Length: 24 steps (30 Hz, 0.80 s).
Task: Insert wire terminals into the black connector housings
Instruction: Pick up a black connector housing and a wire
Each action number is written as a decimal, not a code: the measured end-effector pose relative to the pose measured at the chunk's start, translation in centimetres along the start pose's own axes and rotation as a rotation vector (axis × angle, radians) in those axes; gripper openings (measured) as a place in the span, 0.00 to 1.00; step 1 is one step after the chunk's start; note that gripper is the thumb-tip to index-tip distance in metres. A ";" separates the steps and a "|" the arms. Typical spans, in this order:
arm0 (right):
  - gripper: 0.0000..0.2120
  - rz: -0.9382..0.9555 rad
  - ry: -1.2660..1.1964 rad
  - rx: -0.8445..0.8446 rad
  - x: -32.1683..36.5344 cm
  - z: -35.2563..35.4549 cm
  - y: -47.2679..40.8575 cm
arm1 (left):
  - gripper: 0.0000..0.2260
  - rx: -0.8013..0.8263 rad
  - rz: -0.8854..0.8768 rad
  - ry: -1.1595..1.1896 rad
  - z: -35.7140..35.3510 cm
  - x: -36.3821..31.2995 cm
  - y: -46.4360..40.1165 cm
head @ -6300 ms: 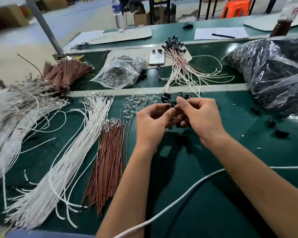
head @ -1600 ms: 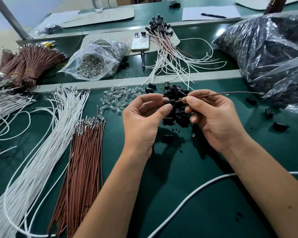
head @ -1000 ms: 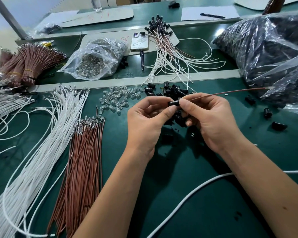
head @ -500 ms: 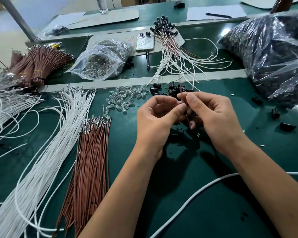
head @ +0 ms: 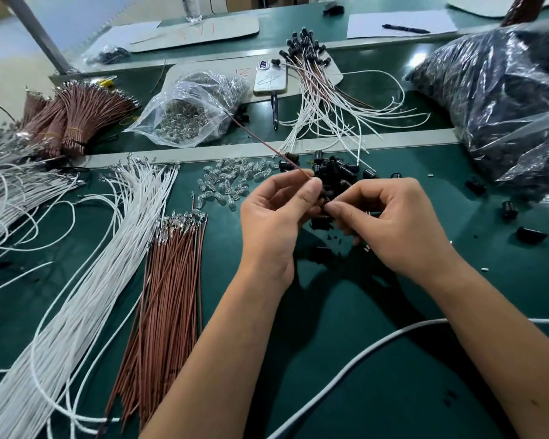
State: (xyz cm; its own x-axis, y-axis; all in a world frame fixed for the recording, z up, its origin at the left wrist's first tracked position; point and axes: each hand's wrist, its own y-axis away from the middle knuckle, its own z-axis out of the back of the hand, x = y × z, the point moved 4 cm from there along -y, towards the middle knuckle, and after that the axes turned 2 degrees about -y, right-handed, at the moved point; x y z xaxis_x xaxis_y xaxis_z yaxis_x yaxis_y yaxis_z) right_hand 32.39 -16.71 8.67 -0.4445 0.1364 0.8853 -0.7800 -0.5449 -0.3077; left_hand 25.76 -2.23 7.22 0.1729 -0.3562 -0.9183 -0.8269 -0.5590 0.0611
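My left hand (head: 271,223) pinches a thin brown wire (head: 263,142) between thumb and forefinger; the wire slants up and to the left over the mat. My right hand (head: 390,223) meets it fingertip to fingertip and pinches a small black connector housing (head: 324,198), mostly hidden by the fingers. Just behind both hands lies a pile of loose black housings (head: 335,171). Whether the terminal sits inside the housing is hidden.
Left of my hands lie brown terminal wires (head: 171,280), white wires (head: 92,296) and clear bulbs (head: 229,182). Behind are a bag of bulbs (head: 191,112), finished assemblies (head: 324,90) and a phone (head: 270,78). A big bag of housings (head: 504,90) fills the right; a white cable (head: 362,359) crosses the front.
The brown wire, earlier sticking out to the right from my right hand, now points up and to the left from my left fingers. Both hands stay together above the housing pile.
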 end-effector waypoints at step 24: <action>0.07 -0.206 -0.193 0.302 -0.5 -0.3 0.4 | 0.05 0.051 0.011 0.038 0.6 -0.7 -0.1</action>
State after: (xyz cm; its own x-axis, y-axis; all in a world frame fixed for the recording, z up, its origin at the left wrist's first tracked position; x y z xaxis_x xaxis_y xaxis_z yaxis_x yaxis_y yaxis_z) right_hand 32.15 -16.73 8.03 -0.1789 0.1260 0.9758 -0.6666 -0.7449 -0.0261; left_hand 25.44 -1.47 7.66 0.1836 -0.3908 -0.9020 -0.8546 -0.5169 0.0500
